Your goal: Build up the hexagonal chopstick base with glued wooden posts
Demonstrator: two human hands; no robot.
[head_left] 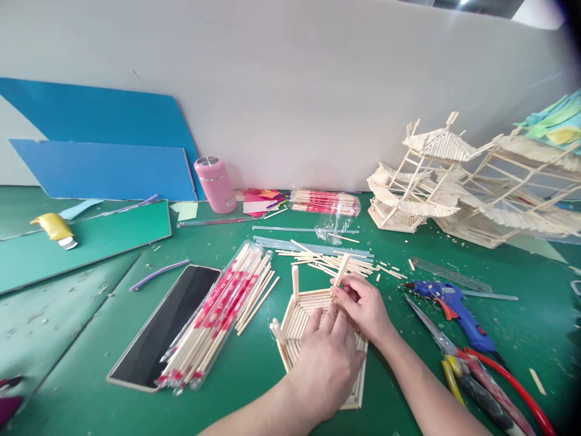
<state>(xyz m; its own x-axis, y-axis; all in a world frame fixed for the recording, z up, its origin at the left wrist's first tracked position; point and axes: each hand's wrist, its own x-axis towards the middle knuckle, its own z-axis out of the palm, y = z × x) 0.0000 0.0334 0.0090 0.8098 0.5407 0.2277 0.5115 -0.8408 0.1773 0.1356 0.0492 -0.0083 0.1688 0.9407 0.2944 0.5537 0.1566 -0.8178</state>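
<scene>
While left hand [324,363] covers stick frame [303,312]; right hand [363,303] pinches its post.

Green bench [91,339] carries: stick frame [302,327] centre, chopstick packs [218,315] beside black tablet [166,324], blue glue gun [454,306], pliers [476,369], pink flask [215,184], stick pagoda models [454,181] far right, yellow cutter [57,229] left.
</scene>
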